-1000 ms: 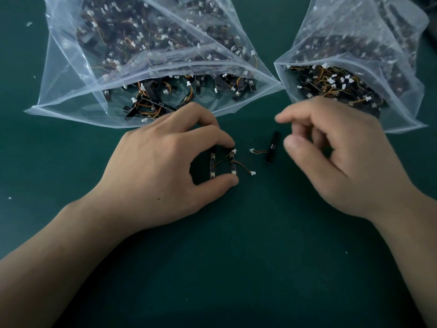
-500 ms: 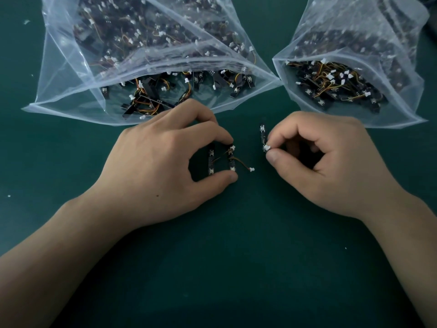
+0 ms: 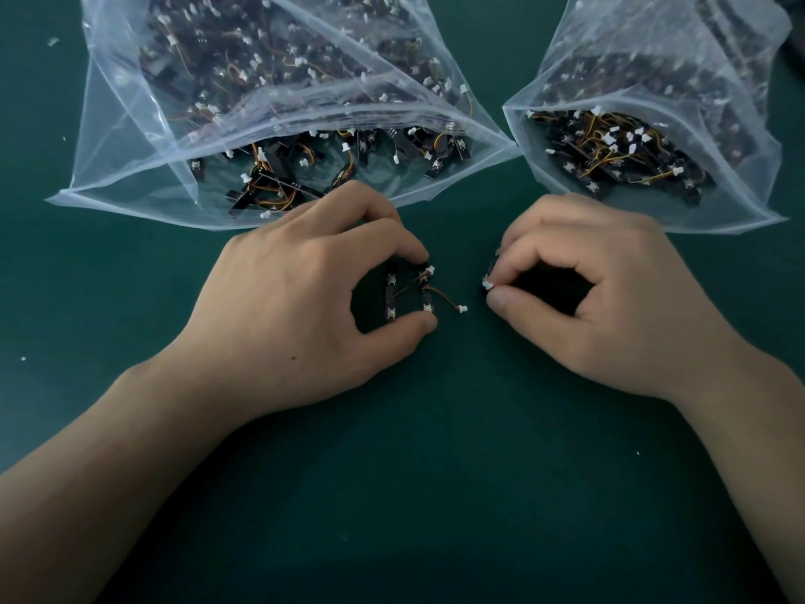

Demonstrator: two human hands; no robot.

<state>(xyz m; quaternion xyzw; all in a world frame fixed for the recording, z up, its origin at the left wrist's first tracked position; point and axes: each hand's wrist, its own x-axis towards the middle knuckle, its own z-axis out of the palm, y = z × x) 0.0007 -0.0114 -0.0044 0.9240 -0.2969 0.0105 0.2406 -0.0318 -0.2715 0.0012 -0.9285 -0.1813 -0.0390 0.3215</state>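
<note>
My left hand (image 3: 305,307) grips two small black circuit strips (image 3: 409,296) between thumb and fingers on the green mat; thin brown wires run from them, one ending in a white connector (image 3: 462,308) lying free on the mat. My right hand (image 3: 610,298) pinches another black strip with a white connector (image 3: 488,281) between thumb and forefinger, just right of the left hand's strips; most of that strip is hidden by the fingers.
Two open clear plastic bags lie beyond the hands, a large one (image 3: 130,167) at the left and a smaller one (image 3: 749,137) at the right, both full of several black strips with orange wires. Dark green mat (image 3: 414,494) spreads below.
My right hand closed on the loose black strip that lay on the mat, picked it up and turned it so the white connector sits at the thumb tip. The left hand kept its grip.
</note>
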